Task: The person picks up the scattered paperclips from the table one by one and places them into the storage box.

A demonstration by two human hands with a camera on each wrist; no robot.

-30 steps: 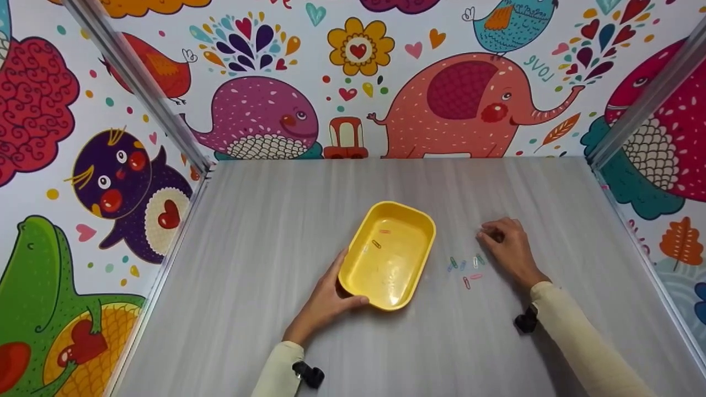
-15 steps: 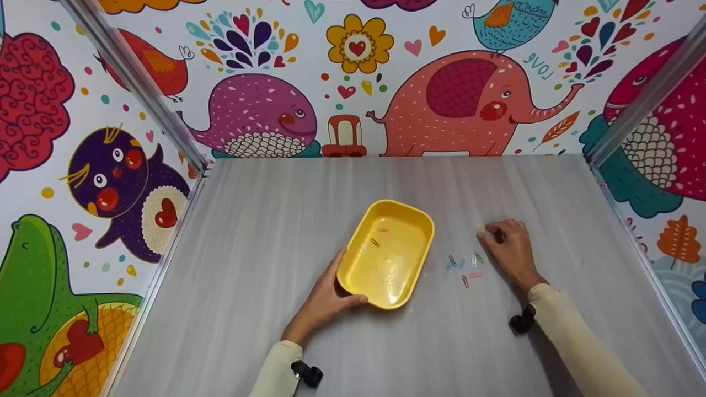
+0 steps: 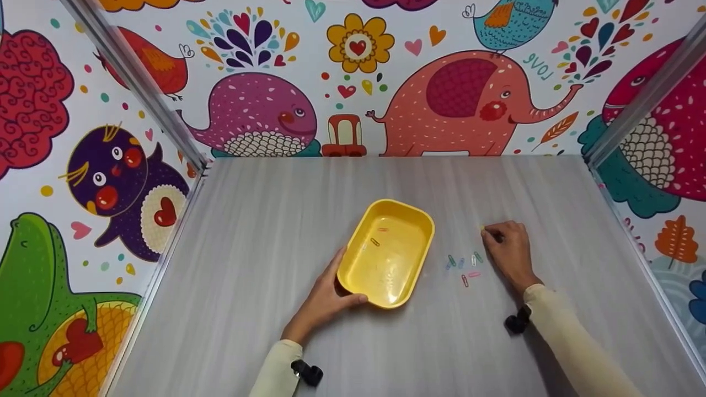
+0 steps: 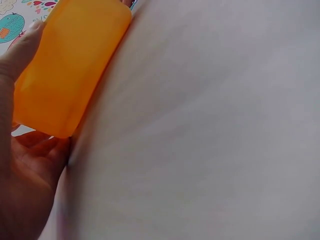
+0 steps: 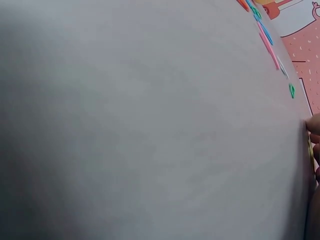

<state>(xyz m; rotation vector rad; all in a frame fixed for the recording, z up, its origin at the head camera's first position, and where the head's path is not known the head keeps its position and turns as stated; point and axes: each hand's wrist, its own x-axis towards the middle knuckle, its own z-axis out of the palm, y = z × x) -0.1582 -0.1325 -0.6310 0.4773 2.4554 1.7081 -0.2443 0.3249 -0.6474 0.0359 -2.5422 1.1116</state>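
In the head view a yellow plastic tray stands on the table, with a pink paper clip and a dark-outlined one lying inside. My left hand grips its near-left corner, thumb at the rim and fingers along the outer side. The left wrist view shows the tray's wall between thumb and fingers. Right of the tray my right hand is low at the table, its thumb and finger pinching a small yellow paper clip. Most of that clip is hidden by the fingers.
Several loose paper clips, among them a red one, a pink one and a green one, lie between tray and right hand. Patterned panels and metal posts border the grey table.
My right hand has shifted slightly right, and a bit of yellow now shows at its fingertips. The left hand and the tray stay in place.
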